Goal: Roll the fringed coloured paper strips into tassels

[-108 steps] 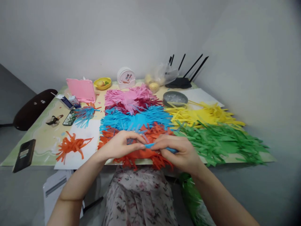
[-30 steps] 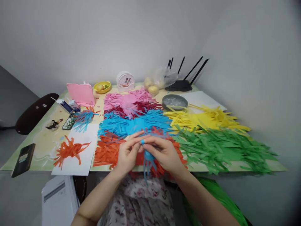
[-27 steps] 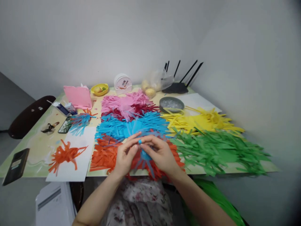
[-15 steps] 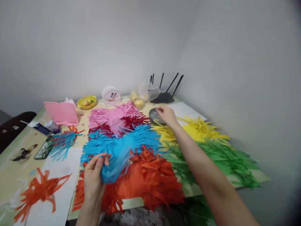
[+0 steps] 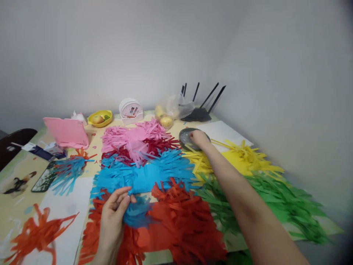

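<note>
Pinched in the fingers of my left hand (image 5: 117, 206) is a blue tissue-paper tassel (image 5: 139, 212), its strips blurred and hanging over fringed red-orange paper (image 5: 176, 221). My right hand (image 5: 200, 139) reaches into a round dark dish (image 5: 184, 141) at the back of the table. Its fingers are bunched together there; whatever they grip is too small or hidden to name. Small clear bits seem to lie in the dish. Fringed blue paper (image 5: 146, 176) lies between my hands, with dark red (image 5: 158, 145) and pink fringes (image 5: 136, 138) behind it.
Yellow (image 5: 237, 162) and green fringed paper (image 5: 275, 198) lie on the right, under my right arm. On the left are an orange tassel (image 5: 41, 230), a blue-and-orange tassel (image 5: 70, 171), a phone (image 5: 44, 180) and a pink tablet case (image 5: 67, 132). A black router (image 5: 197, 115) stands behind.
My right hand has dipped lower into the dish. My left hand still holds the blue tassel, now a little lower and further right. The view has shifted slightly.
</note>
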`<act>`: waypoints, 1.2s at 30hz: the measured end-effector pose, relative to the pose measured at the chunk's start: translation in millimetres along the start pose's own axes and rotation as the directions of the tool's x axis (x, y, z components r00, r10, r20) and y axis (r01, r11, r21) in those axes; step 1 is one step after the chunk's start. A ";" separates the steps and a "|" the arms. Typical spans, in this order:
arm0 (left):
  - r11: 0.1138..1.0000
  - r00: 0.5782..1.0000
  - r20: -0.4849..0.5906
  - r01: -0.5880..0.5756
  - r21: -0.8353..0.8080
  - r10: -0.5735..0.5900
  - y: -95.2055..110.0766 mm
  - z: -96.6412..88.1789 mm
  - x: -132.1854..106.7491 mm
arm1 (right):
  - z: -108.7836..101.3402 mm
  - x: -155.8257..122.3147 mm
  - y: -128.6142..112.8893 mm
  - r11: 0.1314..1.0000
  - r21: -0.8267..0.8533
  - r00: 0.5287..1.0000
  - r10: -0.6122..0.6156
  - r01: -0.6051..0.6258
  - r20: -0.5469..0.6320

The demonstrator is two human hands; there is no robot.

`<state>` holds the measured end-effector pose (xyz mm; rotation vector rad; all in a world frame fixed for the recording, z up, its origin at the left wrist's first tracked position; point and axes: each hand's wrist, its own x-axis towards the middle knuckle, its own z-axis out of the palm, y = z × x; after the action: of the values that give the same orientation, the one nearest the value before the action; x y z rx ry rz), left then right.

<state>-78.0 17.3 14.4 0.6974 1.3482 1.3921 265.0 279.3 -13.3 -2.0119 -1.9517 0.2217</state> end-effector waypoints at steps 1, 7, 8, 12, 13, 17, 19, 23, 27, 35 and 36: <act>1.000 1.000 0.018 -0.009 0.003 0.009 0.4 0.1 -1.0 | -5.3 -2.3 -1.5 0.999 0.036 1.000 0.011 -0.010 -0.013; 0.991 0.990 0.056 -0.130 0.042 0.128 4.9 4.1 -13.1 | -30.6 -74.0 -58.7 0.898 0.431 0.994 -0.055 0.089 -0.091; 0.985 0.985 0.069 -0.159 0.061 0.155 6.1 5.5 -16.1 | -33.2 -98.3 -76.2 0.753 0.640 0.989 -0.109 0.149 -0.102; 0.946 0.957 0.119 -0.280 0.162 0.263 12.6 10.0 -32.1 | -38.5 -205.0 -147.1 0.304 0.941 0.961 -0.269 0.146 -0.062; 0.934 0.949 0.127 -0.307 0.185 0.287 14.1 10.2 -37.0 | -38.2 -227.3 -161.1 0.247 0.962 0.957 -0.285 0.119 -0.045; 0.890 0.919 0.155 -0.391 0.237 0.362 17.8 6.0 -57.2 | -33.4 -280.6 -192.9 0.099 0.993 0.967 -0.251 0.070 -0.044; 0.871 0.905 0.171 -0.423 0.250 0.390 18.5 1.5 -65.8 | -31.8 -291.8 -198.0 0.069 0.995 0.973 -0.226 0.068 -0.051; 0.805 0.864 0.222 -0.502 0.317 0.451 20.4 -9.3 -77.8 | -31.1 -307.1 -200.8 0.059 0.996 0.977 -0.206 0.073 -0.060; 0.631 0.769 0.293 -0.636 0.444 0.568 23.0 -19.2 -84.5 | -28.9 -320.6 -200.6 0.132 0.984 0.973 -0.212 0.123 -0.093; 0.667 0.791 0.295 -0.611 0.426 0.536 20.9 -21.9 -95.9 | -26.6 -335.3 -202.4 0.178 0.972 0.978 -0.172 0.151 -0.120; 0.681 0.797 0.279 -0.603 0.416 0.535 19.9 -21.1 -97.1 | -26.9 -336.2 -202.2 0.185 0.971 0.977 -0.175 0.154 -0.122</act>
<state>-73.4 -76.5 52.6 1.6511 1.4475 1.4379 66.8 -55.9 41.5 -0.8579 -1.3010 1.1230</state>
